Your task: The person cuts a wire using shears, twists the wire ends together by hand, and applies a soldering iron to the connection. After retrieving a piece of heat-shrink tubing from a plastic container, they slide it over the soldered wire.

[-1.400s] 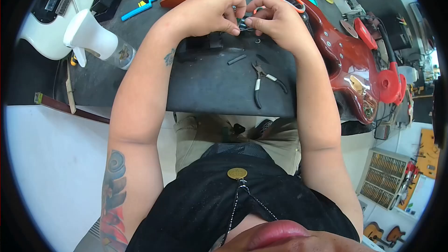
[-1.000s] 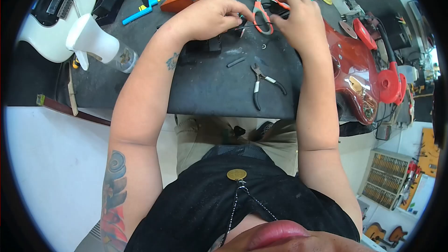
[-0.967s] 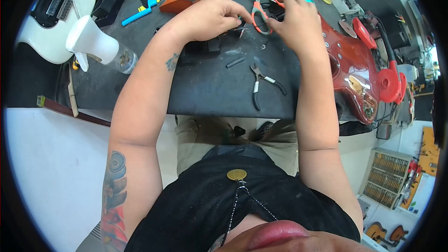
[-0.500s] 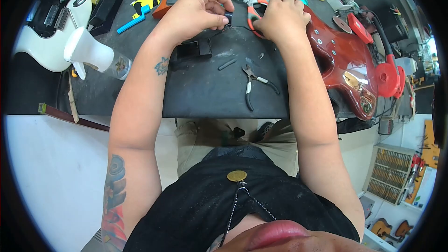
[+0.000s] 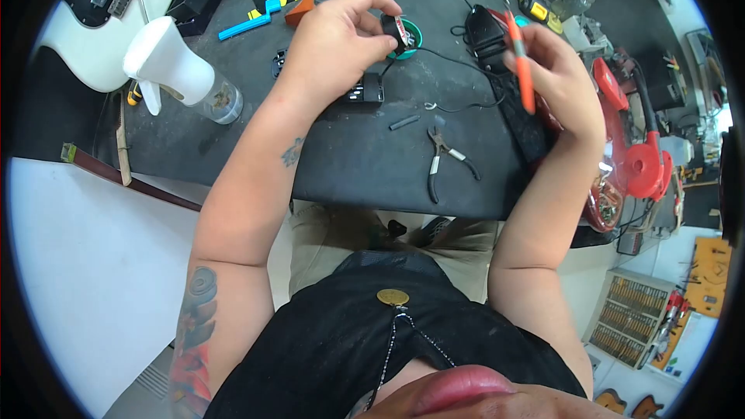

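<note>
My left hand (image 5: pixel 345 39) pinches a small black guitar pickup (image 5: pixel 393 29) between thumb and fingers, its lighter side facing right. Right behind it is a round green container (image 5: pixel 414 36) with small bits inside. Under my left wrist lies a black box-like part (image 5: pixel 369 91). A thin dark cable (image 5: pixel 458 62) curves over the bench to the right. My right hand (image 5: pixel 555 70) is closed on orange-handled scissors (image 5: pixel 521 70), blades pointing away and up, near a black case-like object (image 5: pixel 486 35). The scissors are slightly smeared by motion.
Side cutters (image 5: pixel 437 151) and a short dark tube (image 5: pixel 403 122) lie on the dark bench. A spray bottle (image 5: pixel 182 70) and a white guitar body (image 5: pixel 85 46) stand left. A red guitar body (image 5: pixel 605 202) and a red-armed lamp-like tool (image 5: pixel 648 167) are at right.
My right hand has swung right and toward me with the scissors, now turned upright. My left hand has shifted slightly right and down, still holding the pickup. The view has turned, and the green container shows.
</note>
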Demonstrator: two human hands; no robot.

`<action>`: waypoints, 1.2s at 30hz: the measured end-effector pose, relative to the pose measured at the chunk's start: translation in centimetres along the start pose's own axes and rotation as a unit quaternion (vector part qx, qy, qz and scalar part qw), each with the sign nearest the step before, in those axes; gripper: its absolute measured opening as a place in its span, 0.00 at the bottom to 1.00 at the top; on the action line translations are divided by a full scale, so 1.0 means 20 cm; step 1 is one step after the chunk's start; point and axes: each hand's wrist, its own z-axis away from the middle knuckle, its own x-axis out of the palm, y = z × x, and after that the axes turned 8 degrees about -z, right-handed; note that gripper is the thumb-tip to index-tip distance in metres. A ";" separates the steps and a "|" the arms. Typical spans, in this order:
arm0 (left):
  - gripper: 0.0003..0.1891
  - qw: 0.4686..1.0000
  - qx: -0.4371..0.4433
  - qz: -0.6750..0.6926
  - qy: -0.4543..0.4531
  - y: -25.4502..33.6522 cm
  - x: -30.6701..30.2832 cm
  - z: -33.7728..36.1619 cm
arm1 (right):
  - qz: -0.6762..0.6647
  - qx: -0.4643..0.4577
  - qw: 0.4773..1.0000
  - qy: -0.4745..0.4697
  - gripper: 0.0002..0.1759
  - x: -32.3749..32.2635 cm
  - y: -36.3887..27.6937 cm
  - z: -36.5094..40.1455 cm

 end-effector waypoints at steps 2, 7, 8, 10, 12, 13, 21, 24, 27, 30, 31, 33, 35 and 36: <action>0.16 1.000 0.005 -0.015 0.013 0.01 -0.01 0.00 | -0.009 0.055 0.995 -0.087 0.25 -0.11 -0.07 0.04; 0.16 0.995 0.077 -0.040 0.049 0.00 -0.05 0.00 | 0.223 0.089 0.952 -0.189 0.29 -0.16 -0.33 -0.03; 0.16 0.995 0.078 -0.035 0.052 0.00 -0.05 0.00 | 0.262 0.092 0.939 -0.202 0.29 -0.17 -0.34 -0.07; 0.18 0.995 0.086 -0.032 0.038 -0.01 -0.06 0.01 | 0.343 0.063 0.907 -0.235 0.28 -0.17 -0.37 -0.17; 0.19 0.995 0.070 -0.061 0.026 -0.01 -0.08 0.00 | 0.424 0.053 0.879 -0.214 0.27 -0.14 -0.46 -0.23; 0.21 0.994 0.053 -0.091 0.013 -0.01 -0.08 0.00 | 0.445 0.025 0.872 -0.200 0.30 -0.13 -0.48 -0.25; 0.14 0.986 0.076 -0.144 0.022 0.03 -0.11 0.02 | 0.587 -0.013 0.785 -0.200 0.32 0.01 -0.67 -0.38; 0.13 0.986 0.080 -0.142 0.031 0.02 -0.11 0.03 | 0.597 0.015 0.778 -0.196 0.32 0.09 -0.70 -0.43; 0.13 0.983 0.099 -0.150 0.040 0.01 -0.11 0.02 | 0.574 0.005 0.779 -0.253 0.30 0.11 -0.68 -0.50; 0.12 0.980 0.110 -0.160 0.047 0.01 -0.12 0.03 | 0.594 0.086 0.736 -0.313 0.34 0.22 -0.85 -0.51; 0.12 0.982 0.102 -0.154 0.043 0.02 -0.13 0.03 | 0.594 0.084 0.735 -0.315 0.34 0.22 -0.85 -0.52; 0.12 0.984 0.092 -0.148 0.041 0.02 -0.13 0.03 | 0.581 0.091 0.738 -0.331 0.33 0.23 -0.85 -0.55; 0.11 0.986 0.092 -0.133 0.037 0.01 -0.13 0.03 | 0.582 0.079 0.738 -0.332 0.32 0.24 -0.84 -0.56; 0.11 0.986 0.092 -0.133 0.036 0.01 -0.12 0.03 | 0.583 0.067 0.739 -0.332 0.31 0.24 -0.83 -0.55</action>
